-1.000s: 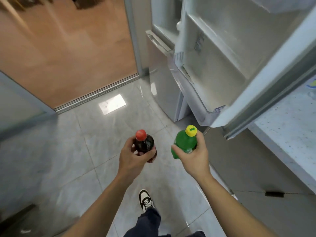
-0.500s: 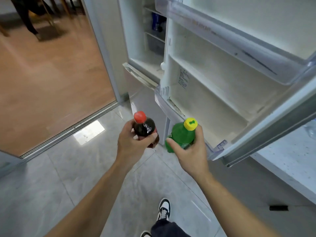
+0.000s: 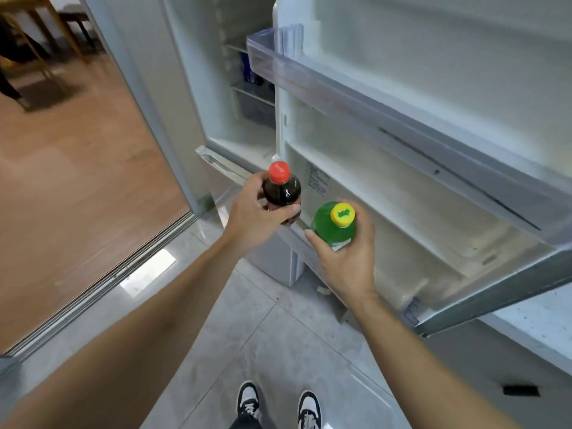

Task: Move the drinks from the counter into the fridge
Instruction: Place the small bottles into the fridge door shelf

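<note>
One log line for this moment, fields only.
left hand: holds cola bottle | right hand: holds green bottle | fridge door: open | placed: none

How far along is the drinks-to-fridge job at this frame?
Done: the fridge door is open, and both drinks are off the counter. In hand: the left hand grips the dark red-capped bottle, and the right hand grips the green yellow-capped bottle next to the lower door shelf. Left: neither bottle rests on a shelf yet.
</note>
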A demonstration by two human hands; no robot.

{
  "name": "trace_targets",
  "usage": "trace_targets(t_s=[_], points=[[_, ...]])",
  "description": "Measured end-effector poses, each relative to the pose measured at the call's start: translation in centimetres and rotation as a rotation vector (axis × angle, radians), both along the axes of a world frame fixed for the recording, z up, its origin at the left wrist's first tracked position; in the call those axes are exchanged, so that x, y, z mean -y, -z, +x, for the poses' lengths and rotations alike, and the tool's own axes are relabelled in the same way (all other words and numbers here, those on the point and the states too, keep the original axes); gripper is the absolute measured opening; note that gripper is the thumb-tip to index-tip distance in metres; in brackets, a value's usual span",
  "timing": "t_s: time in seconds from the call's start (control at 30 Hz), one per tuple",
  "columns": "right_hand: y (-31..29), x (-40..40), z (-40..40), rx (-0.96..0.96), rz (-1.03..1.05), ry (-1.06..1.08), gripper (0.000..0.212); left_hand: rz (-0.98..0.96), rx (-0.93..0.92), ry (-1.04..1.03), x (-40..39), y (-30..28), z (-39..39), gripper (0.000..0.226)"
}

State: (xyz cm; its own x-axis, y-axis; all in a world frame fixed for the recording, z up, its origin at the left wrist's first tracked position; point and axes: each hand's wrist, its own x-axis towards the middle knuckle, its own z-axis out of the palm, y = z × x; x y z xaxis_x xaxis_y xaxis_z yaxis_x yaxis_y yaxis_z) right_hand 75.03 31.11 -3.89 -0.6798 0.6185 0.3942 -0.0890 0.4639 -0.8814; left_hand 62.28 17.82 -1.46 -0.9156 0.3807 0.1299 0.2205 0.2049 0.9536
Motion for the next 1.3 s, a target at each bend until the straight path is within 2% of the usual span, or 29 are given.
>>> trace_targets(t_s=[0.17,0.3,0.43,0.57,0.7,0.87,1.1,1.3], points=[[1.2,-0.1,-3.2,0.144,0.013,0.082,0.07,-0.105,-0.018,0.104,-1.2,0.9,-4.0,0.068],[2.2,0.1,-5.1,0.18,0.027,0.171,0.069,-0.163,-0.059,0.195,-1.6,1.9,-6.2,0.069],[2.8,0.6,-6.3,0.255,-0.077,0.241,0.066,-0.22,-0.118,0.245,-2.0,2.6,-7.7,0.068],[2.8,0.5,-7.2,0.332,-0.131,0.291,0.051,-0.286,-0.147,0.28,-2.2,3.2,-8.4,0.065],[3.0,-0.2,-8.1,0.5,-0.18,0.275,0.051,-0.402,-0.184,0.309,-2.4,3.8,-8.8,0.07],[3.0,-1.1,-9.2,0.637,-0.215,0.223,0.057,-0.585,-0.316,0.33,-2.9,4.7,-9.3,0.057],[3.4,-0.5,-9.7,0.693,-0.2,0.181,0.071,-0.58,-0.313,0.265,-3.0,6.0,-9.5,0.055],[3.2,0.0,-10.3,0.711,-0.172,0.182,0.075,-0.431,-0.251,0.262,-1.9,6.5,-9.1,0.066]])
